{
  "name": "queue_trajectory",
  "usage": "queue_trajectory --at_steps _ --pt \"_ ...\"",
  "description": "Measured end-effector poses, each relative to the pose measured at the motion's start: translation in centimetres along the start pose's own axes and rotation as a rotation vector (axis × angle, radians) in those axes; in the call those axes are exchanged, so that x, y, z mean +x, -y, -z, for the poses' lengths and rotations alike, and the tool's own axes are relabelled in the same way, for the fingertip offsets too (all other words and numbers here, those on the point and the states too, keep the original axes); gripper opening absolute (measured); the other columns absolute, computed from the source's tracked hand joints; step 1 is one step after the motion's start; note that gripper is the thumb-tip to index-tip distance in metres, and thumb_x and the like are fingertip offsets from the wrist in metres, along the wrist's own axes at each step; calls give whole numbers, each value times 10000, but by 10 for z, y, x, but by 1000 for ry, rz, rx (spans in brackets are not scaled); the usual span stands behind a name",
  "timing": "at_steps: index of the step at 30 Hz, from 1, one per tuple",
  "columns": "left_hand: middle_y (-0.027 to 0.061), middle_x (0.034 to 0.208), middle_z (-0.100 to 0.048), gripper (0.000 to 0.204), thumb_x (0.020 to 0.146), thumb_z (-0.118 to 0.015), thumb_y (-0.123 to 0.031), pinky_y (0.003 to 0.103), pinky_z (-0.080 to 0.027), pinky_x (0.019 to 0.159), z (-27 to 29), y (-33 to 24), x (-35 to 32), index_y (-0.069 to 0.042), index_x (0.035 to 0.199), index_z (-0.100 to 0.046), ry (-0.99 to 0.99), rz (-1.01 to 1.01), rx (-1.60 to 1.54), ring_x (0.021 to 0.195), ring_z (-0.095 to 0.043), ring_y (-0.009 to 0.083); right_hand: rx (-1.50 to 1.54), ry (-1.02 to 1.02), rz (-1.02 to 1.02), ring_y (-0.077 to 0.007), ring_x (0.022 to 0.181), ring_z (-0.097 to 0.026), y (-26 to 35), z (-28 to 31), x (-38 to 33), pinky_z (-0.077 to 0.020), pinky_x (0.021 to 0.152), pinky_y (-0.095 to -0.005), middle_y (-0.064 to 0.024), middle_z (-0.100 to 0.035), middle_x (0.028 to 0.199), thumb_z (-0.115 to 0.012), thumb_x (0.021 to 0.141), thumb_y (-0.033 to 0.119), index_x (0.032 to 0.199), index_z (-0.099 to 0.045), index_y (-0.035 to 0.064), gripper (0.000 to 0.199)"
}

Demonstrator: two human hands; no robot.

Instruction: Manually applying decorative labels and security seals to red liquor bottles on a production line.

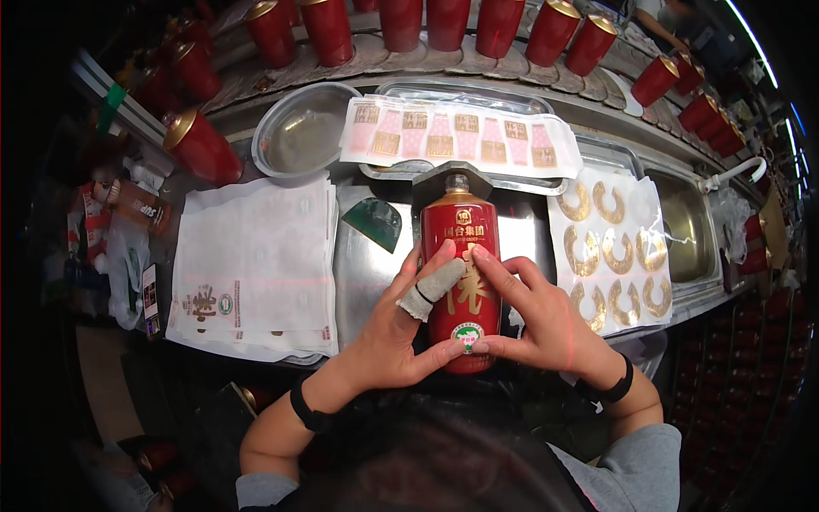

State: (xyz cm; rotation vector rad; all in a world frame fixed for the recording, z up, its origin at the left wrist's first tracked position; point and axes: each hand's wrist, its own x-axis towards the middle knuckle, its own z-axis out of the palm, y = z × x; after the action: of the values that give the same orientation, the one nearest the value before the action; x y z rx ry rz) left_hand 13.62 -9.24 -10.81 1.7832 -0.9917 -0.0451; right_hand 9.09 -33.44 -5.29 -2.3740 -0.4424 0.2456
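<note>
A glossy red bottle (461, 311) with a gold shoulder and bare neck lies in front of me, its neck pointing away against a dark angular holder (452, 177). Gold lettering and a round green-and-white emblem (468, 335) are on its front. My left hand (380, 333), one finger wrapped in a pale covering, closes on the bottle's left side. My right hand (546, 328) closes on its right side. Both thumbs press at the emblem, while fingertips touch the gold lettering above. Left of the bottle's shoulder, a green half-round scraper (375, 225) rests on the metal worktop (363, 294).
White decal sheets (256, 247) are stacked at left, gold C-shaped decals (618, 256) at right. Behind sit a metal bowl (307, 128) and a pink-and-gold decal sheet (461, 141). A sink (691, 230) is far right. Red bottles (328, 34) line a curved conveyor (384, 64).
</note>
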Motion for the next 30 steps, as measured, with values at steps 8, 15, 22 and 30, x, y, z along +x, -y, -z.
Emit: queue_trajectory --at_steps 8,15,22,30 --pt "209 1589 -349 835 862 -748 -306 555 -202 1215 5 0 5 -100 1550 -322 -16 13 -29 1428 -367 469 16 -47 45 -361 795 -669 -2 -3 7 -558 697 -434 -181 -539 1157 -789 806 461 1590 -295 238 953" --pt "180 1616 -315 829 871 -752 -276 492 -240 1207 6 -1 1 -91 1558 -326 -8 10 -138 1497 -251 437 173 -34 40 -263 899 -571 -7 1 1 -466 760 -355 -155 -573 1165 -758 846 437 1596 -293 153 927" --pt "165 1617 -327 763 898 -719 -244 497 -122 1243 18 -3 0 -90 1548 -350 10 1 -145 1497 -270 402 244 -31 61 -133 792 -503 -8 3 0 -381 593 -247 -122 -579 1277 -732 880 423 1565 -375 124 828" --pt "121 1612 -347 769 881 -735 -264 524 -190 1226 14 -4 2 -135 1544 -367 14 17 -46 1454 -310 456 205 20 88 -310 1050 -622 -1 8 4 -496 922 -390 -176 -590 1183 -797 822 397 1562 -385 157 880"
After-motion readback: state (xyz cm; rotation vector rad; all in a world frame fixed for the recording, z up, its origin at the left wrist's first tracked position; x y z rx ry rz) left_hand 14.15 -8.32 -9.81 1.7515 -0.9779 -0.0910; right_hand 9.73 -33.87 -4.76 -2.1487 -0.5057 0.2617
